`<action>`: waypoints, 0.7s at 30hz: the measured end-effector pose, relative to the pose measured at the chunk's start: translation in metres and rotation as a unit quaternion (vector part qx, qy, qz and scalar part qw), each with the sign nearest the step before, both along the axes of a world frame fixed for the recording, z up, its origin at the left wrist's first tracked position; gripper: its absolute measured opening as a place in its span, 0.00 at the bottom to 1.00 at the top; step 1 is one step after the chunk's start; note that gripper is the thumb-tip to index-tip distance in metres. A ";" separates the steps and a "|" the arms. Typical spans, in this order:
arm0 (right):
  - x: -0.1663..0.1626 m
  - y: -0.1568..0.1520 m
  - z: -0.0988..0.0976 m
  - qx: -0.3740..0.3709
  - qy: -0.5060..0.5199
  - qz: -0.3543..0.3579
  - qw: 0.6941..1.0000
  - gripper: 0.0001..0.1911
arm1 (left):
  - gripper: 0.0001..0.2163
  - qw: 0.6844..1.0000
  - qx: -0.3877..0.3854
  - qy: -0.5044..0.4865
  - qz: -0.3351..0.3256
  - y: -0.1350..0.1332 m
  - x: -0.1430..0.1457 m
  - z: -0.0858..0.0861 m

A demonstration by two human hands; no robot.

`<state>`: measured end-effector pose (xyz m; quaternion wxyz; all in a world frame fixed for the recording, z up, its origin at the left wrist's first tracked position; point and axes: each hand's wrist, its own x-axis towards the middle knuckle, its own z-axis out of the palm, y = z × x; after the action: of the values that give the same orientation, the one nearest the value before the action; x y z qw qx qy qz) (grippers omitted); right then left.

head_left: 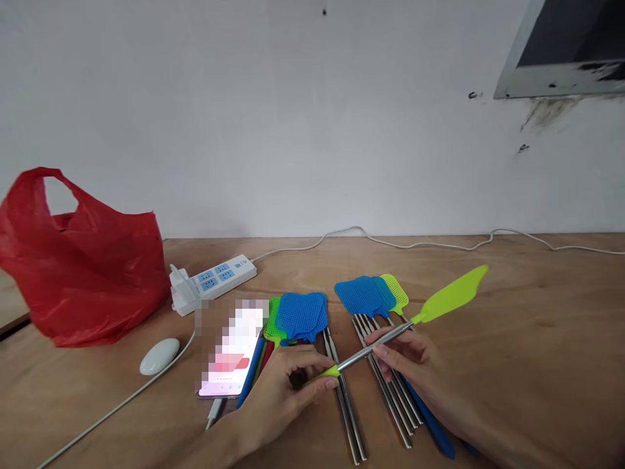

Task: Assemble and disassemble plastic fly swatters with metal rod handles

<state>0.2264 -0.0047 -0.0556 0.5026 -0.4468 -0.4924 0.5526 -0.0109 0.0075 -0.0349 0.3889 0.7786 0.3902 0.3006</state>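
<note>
A yellow-green fly swatter with a metal telescopic rod is held tilted above the table, its head up to the right. My left hand pinches the short yellow-green piece at its lower end. The fingers of my right hand are closed around the rod just below the head. Beneath my hands lie two groups of fly swatters. Blue and green mesh heads overlap in the left group. Blue and yellow-green heads fan out in the right group, with several metal rods pointing towards me.
A phone with a lit screen leans at left, partly blurred. Beyond it are a white power strip, a white mouse and a red plastic bag. A white cable runs along the wall. Blue handles lie near my right wrist.
</note>
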 end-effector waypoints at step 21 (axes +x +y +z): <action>-0.009 -0.002 0.008 -0.036 0.135 0.035 0.990 0.19 | 0.17 0.995 0.003 0.090 -0.051 -0.004 -0.003 0.002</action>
<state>0.2176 -0.0064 -0.0479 0.5282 -0.3684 -0.4156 0.6423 -0.0142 0.0032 -0.0328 0.3649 0.8225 0.3821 0.2104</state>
